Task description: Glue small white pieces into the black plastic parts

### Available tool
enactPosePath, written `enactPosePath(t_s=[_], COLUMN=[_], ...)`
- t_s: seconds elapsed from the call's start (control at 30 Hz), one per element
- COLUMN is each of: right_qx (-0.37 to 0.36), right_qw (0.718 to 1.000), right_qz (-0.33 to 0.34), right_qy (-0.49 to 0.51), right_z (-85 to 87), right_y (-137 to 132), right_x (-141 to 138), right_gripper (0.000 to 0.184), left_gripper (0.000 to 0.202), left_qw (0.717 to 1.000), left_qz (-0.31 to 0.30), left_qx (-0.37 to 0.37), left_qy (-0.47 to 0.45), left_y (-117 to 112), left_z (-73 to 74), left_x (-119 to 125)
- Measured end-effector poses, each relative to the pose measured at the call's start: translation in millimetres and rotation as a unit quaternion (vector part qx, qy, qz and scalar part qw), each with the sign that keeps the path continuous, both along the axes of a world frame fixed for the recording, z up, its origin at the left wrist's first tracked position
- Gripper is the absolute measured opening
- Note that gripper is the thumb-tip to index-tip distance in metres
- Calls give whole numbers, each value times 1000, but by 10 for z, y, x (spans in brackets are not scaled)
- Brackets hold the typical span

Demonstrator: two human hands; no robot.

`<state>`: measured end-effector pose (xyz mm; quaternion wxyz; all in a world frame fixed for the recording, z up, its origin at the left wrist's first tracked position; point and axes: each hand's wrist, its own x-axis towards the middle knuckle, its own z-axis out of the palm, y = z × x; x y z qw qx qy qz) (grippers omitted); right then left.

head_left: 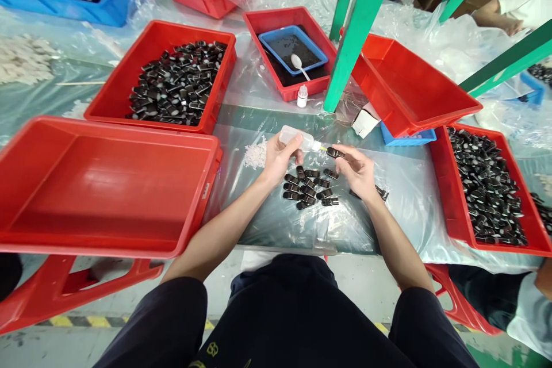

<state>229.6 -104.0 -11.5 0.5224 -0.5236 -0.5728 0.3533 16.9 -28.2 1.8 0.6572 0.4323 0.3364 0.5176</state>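
My left hand is closed round a small clear squeeze bottle, whose nozzle points right. The nozzle tip meets a small black part pinched in the fingers of my right hand. Below both hands, several more small black parts lie in rows on the plastic-covered table. A few other black parts lie by my right wrist.
An empty red bin juts off the table at left. Red bins of black parts stand behind and at right. A tilted empty red bin, a green frame leg, a small white bottle and white bits are nearby. Another person's arm is far right.
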Motion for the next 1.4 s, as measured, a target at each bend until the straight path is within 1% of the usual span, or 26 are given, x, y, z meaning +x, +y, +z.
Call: enactPosePath(t_s=[0.2, 0.37, 0.6, 0.73, 0.87, 1.0, 1.2, 1.3, 1.4], right_qx=[14, 8, 29, 22, 16, 4, 8, 5, 6], right_qw=[1000, 1000, 999, 999, 999, 1000, 1000, 1000, 999], right_qz=[4, -1, -2, -5, -5, -9, -10, -20, -36], right_qy=[3, -19, -16, -28, -29, -25, -8, -4, 4], right_z=[-13, -7, -21, -13, -20, -56, -90, -102, -127], right_y=[-13, -18, -23, -26, -24, -20, -14, 3, 37], right_x=[11, 16, 22, 25, 32, 37, 39, 44, 69], right_gripper=[49, 45, 39, 40, 42, 44, 42, 42, 43], left_gripper=[66, 60, 65, 66, 62, 61, 62, 61, 59], left_qw=[1000, 1000, 1000, 1000, 1000, 1000, 1000, 1000, 999], left_qz=[-2, 3, 1, 5, 5, 15, 18, 17, 32], left_qx=[-6, -5, -12, -12, -4, 3, -2, -11, -17], left_qy=[-1, 6, -10, -11, 7, 6, 2, 2, 2], left_y=[-1, 4, -2, -2, 4, -6, -23, -9, 22], left_z=[10, 6, 35, 41, 4, -31, -13, -12, -36], left_x=[-9, -13, -19, -27, -26, -5, 13, 10, 6])
